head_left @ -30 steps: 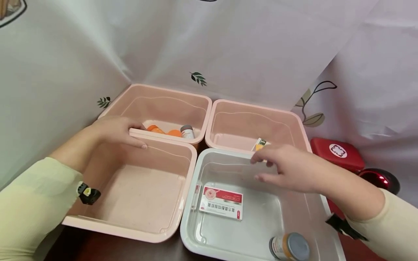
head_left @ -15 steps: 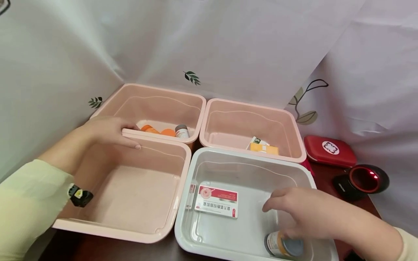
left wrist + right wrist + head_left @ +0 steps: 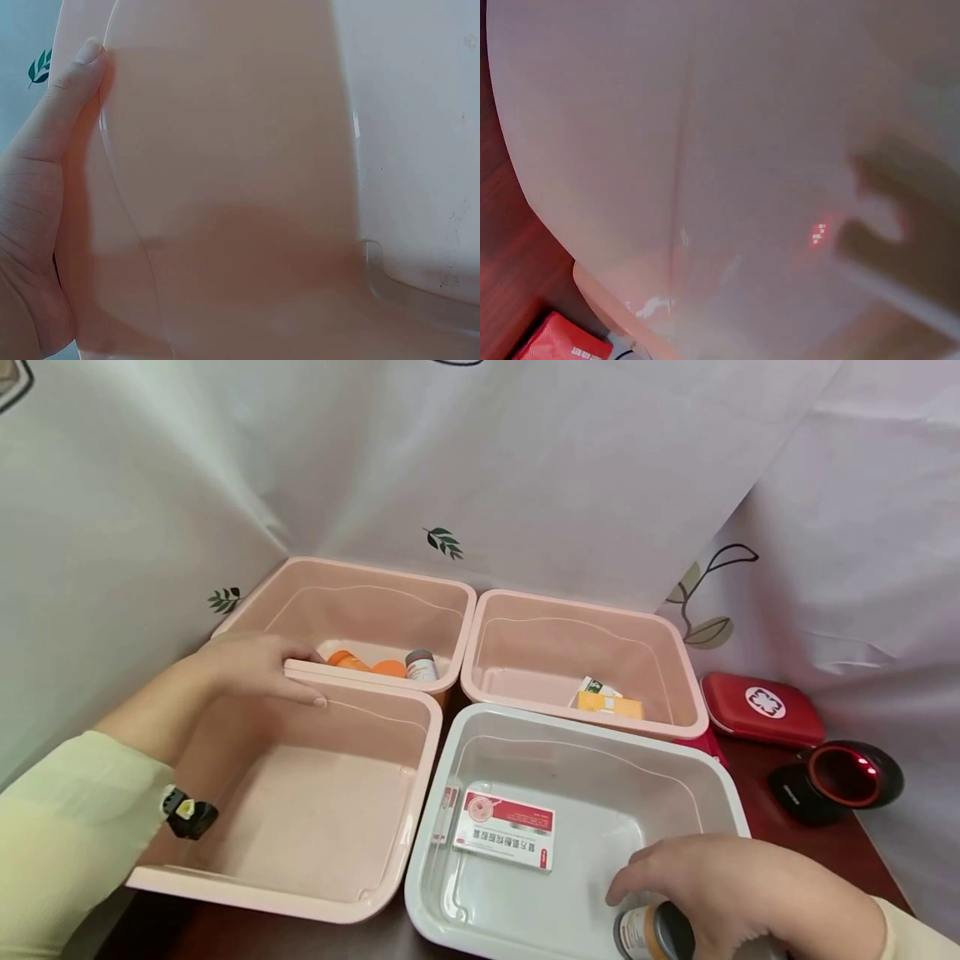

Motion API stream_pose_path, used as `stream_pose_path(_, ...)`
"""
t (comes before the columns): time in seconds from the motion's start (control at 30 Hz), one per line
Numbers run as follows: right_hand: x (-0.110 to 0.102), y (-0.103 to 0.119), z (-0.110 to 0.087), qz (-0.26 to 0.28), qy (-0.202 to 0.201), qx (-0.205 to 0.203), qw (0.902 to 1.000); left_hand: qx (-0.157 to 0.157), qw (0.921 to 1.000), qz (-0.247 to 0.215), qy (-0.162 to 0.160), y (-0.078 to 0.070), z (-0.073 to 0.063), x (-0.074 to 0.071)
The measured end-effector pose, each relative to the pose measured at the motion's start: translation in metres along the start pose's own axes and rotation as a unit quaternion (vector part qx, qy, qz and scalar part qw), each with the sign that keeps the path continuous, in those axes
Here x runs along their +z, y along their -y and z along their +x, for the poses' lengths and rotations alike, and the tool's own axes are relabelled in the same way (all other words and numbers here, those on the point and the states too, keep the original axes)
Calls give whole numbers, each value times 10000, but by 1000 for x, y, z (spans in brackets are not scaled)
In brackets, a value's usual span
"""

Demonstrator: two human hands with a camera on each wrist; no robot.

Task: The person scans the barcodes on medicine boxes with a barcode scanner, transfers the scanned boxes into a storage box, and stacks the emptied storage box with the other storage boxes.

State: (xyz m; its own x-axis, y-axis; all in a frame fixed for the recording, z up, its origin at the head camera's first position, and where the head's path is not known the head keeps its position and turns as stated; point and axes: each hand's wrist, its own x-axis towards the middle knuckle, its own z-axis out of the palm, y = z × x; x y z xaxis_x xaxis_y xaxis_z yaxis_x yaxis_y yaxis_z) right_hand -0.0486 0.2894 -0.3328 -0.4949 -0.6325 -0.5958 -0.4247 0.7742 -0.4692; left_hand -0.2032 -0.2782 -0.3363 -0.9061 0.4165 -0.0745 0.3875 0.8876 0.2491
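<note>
My left hand (image 3: 258, 668) grips the rim of the near-left pink bin (image 3: 375, 893), where it meets the far-left bin; the left wrist view shows the thumb (image 3: 75, 90) along the inner wall. My right hand (image 3: 712, 885) is low in the grey bin (image 3: 573, 725), over a pill bottle (image 3: 637, 933) with an orange band and grey cap. Its fingers are spread and bent above the bottle, one fingertip just past the label end; the hand covers part of the cap. A red-and-white medicine box (image 3: 506, 828) lies flat in the grey bin.
The far-left pink bin (image 3: 375, 578) holds orange-capped containers (image 3: 388, 667) and a grey-capped bottle (image 3: 422, 665). In the far-right pink bin (image 3: 585, 610) lie yellow (image 3: 611, 705) and white boxes. A red first-aid case (image 3: 761, 710) and a black scanner (image 3: 840, 781) stand at right.
My right hand has come down from the back edge of the grey bin to the bottle at its front right. My left hand has stayed on the rim.
</note>
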Motion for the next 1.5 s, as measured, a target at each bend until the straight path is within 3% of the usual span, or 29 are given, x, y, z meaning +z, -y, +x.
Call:
stream_pose_path(0.13, 6, -3, -1, -460, -148, -379, 9981, -16, 10000, 29, 0, 1, 0, 0)
stream_pose_path(0.3, 14, -2, 4, -934, -168, 210, 9953, -5, 10000, 28, -9, 2, 0, -1)
stream_pose_path(0.4, 19, -2, 9, -940, -120, 423, 9946, 31, 10000, 20, -22, 2, 1, -2)
stream_pose_path(0.53, 24, -2, 11, -709, -282, 414, 9962, 54, 10000, 37, -28, 2, 3, -2)
stream_pose_path(0.73, 30, -3, 13, -1095, -847, 155, 9902, 68, 10000, 37, -43, 2, 6, -1)
stream_pose_path(1.0, 28, -4, 24, -895, -1038, 227, 9903, 127, 9999, -5, 32, 3, 6, -1)
stream_pose_path(1.13, 22, -4, 27, -657, -1643, -114, 9841, 94, 9999, 3, 56, 3, 4, -1)
stream_pose_path(1.2, 20, -4, 26, -561, -2210, -400, 9728, 52, 10000, 10, 41, 2, 4, -1)
stream_pose_path(1.3, 20, -3, 24, -522, -3083, -852, 9460, 10, 10000, 3, 11, 2, 5, 0)
stream_pose_path(1.5, 19, -5, 23, 139, -4164, -1416, 8980, 15, 10000, -21, 5, 2, 5, 1)
